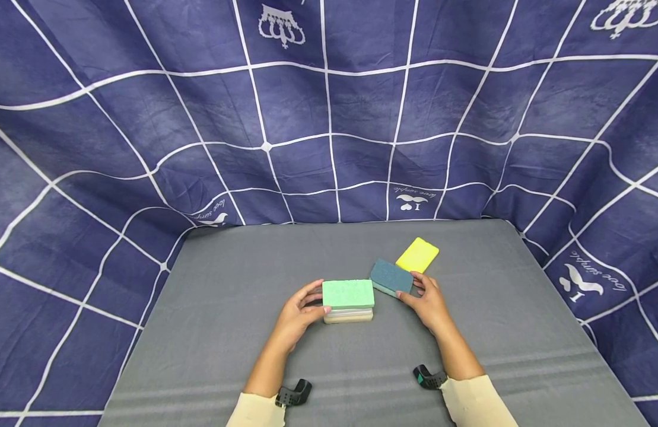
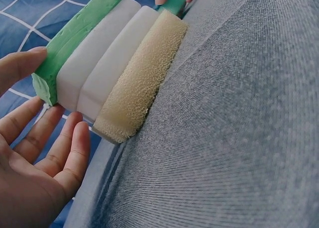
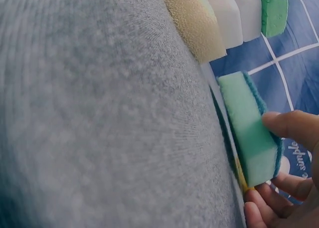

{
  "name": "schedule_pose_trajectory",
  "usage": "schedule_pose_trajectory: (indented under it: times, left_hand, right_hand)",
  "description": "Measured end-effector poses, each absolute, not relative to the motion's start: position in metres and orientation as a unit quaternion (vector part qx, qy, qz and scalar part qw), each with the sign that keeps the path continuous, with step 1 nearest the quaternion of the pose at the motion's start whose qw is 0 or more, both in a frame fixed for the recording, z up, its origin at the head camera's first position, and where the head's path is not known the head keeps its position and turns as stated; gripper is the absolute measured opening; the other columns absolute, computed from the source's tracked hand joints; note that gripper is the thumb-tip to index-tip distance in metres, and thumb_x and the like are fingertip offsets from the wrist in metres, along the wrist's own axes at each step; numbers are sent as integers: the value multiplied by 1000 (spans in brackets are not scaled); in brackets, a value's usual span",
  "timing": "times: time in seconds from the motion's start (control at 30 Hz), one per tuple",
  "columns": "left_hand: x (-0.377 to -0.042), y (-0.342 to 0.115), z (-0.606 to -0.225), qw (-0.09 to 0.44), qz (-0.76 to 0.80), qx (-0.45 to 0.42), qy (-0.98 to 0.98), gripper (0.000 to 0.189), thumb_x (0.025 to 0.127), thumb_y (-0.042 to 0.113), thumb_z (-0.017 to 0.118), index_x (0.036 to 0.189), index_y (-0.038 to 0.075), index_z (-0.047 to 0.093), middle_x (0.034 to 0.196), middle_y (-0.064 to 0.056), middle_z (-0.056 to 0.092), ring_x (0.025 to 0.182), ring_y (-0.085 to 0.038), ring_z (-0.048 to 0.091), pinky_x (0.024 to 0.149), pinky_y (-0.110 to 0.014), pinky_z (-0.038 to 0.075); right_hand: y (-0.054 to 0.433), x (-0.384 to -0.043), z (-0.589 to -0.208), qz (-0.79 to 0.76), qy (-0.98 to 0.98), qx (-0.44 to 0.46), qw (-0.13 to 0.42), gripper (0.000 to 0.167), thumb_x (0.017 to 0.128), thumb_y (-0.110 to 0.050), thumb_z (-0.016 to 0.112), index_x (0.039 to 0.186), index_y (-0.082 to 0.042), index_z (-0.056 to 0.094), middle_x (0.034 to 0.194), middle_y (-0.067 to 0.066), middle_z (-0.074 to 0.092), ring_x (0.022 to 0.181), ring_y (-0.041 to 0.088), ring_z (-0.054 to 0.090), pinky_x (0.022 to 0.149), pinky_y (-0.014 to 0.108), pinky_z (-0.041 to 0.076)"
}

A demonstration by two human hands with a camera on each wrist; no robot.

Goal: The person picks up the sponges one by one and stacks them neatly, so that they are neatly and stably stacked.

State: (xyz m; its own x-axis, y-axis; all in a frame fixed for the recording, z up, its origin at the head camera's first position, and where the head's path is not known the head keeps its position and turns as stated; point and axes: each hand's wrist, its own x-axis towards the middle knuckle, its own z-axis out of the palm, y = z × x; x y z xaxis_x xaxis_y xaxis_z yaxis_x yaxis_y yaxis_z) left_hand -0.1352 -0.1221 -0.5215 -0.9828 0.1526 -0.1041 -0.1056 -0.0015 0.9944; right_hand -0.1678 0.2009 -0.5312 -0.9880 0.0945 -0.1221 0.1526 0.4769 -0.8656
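Observation:
A stack stands mid-table: a beige sponge point(image 2: 142, 78) at the bottom, two white blocks point(image 2: 117, 61) above it, and a light green block point(image 1: 347, 293) on top. At the stack's left end my left hand point(image 1: 298, 314) holds the green block, thumb on the near side and fingertips on the far side. To the right of the stack, my right hand point(image 1: 428, 303) grips a scouring sponge point(image 1: 391, 277) by its right end. This sponge has a dark teal pad point(image 3: 256, 96) facing up and a pale green foam body point(image 3: 247, 130). A narrow gap shows between its underside and the table.
A flat yellow piece point(image 1: 417, 255) lies on the grey cloth-covered table point(image 1: 243, 273), just behind the scouring sponge and right hand. Behind and beside the table hangs a blue curtain point(image 1: 361, 107) with white lines. Each wrist wears a black band point(image 1: 293, 393).

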Motion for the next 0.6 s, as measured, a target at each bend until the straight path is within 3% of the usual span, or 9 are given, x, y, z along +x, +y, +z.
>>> schedule_pose_trajectory:
  times: [0.17,0.43,0.53,0.6]
  left_hand:
    - [-135,-122,-522,84,708,22,701,69,84,6,80,147,13,53,138,-19,60,115,-33,64,83,-23,55]
    - [-136,-122,-522,89,710,20,698,69,84,5,80,146,13,53,137,-21,60,108,-30,66,82,-23,56]
    - [-136,-122,-523,90,712,19,696,69,84,5,80,147,12,52,136,-21,60,105,-27,67,82,-23,56]
    - [-136,-122,-524,92,712,20,696,69,84,5,80,147,13,52,136,-21,60,104,-25,67,82,-24,56]
  right_hand:
    - [202,-167,-528,-518,851,76,35,75,90,-24,76,153,-7,38,151,23,38,138,41,44,115,53,37]
    - [203,-165,-520,-556,827,63,42,78,92,-28,75,156,-11,33,153,25,42,138,42,45,114,54,38]
    - [203,-164,-516,-566,822,52,32,79,92,-28,75,156,-11,33,152,24,45,135,39,49,111,51,42]
    - [202,-163,-515,-568,822,47,23,78,92,-28,76,156,-12,34,150,22,48,133,36,52,107,42,46]
